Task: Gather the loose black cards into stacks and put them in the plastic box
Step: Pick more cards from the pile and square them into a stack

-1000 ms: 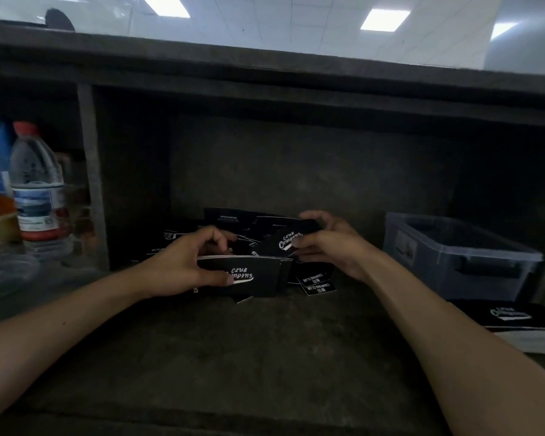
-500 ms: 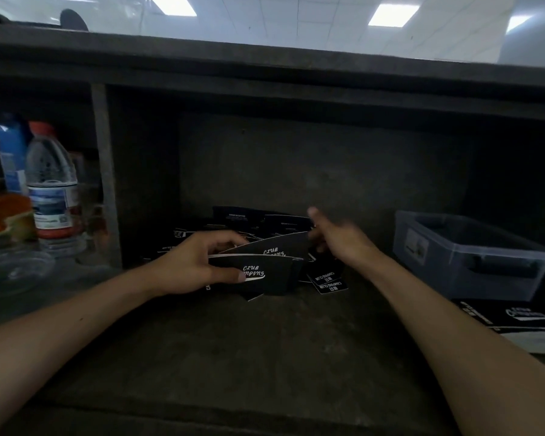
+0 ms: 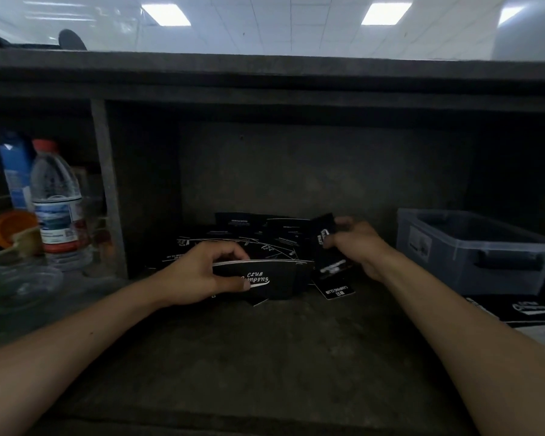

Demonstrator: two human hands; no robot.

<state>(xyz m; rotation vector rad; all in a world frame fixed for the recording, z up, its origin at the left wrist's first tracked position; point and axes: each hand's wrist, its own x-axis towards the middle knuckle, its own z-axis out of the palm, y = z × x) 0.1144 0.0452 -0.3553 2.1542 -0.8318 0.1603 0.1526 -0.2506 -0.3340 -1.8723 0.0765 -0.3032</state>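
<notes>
Black printed paper cards mid-gathering: left hand fingers curl round 1 thin stack, right hand fingers pinch 1 loose card, which likely needs squaring onto that stack next.

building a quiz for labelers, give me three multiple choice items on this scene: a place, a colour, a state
1. Where is the plastic box relative to the loose cards?
A left of them
B right of them
C on the top ledge

2. What colour is the cap of the water bottle?
A blue
B red
C white

3. What is the left hand doing?
A lying flat and open
B lifting the bottle
C gripping a stack of cards

Answers: 1 B, the box stands to the right of the pile; 2 B, the cap shows red; 3 C, fingers and thumb curl round the stack.
</notes>
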